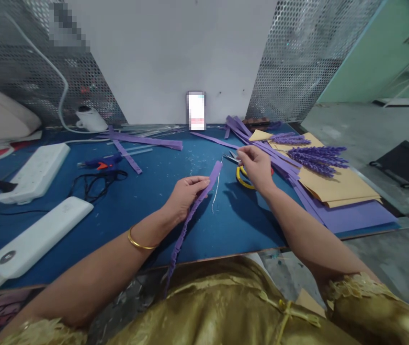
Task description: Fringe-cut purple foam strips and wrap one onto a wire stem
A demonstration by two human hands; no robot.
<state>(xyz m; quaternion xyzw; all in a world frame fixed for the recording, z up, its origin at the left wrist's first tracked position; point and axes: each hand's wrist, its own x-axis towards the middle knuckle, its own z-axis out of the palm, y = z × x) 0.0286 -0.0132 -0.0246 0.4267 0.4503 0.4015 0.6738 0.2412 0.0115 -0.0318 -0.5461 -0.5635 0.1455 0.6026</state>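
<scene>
My left hand (186, 195) pinches a long purple paper strip (192, 211) near its upper end. The strip's lower part is crinkled and hangs past the table's front edge. A thin pale thread or wire (218, 184) runs down beside the strip's tip. To the right, my right hand (256, 167) is closed, thumb against fingers, above the yellow-handled scissors (241, 178). Whatever lies between its fingertips is too small to make out. The scissors' blades point left toward the strip, and my right hand covers part of the handles.
Purple strips (279, 163) and lavender-like flower stems (317, 158) lie at right over brown paper (341, 187). At left are a blue glue gun (102, 163), a power strip (35, 172) and a white device (39, 239). A phone (196, 111) leans at the back.
</scene>
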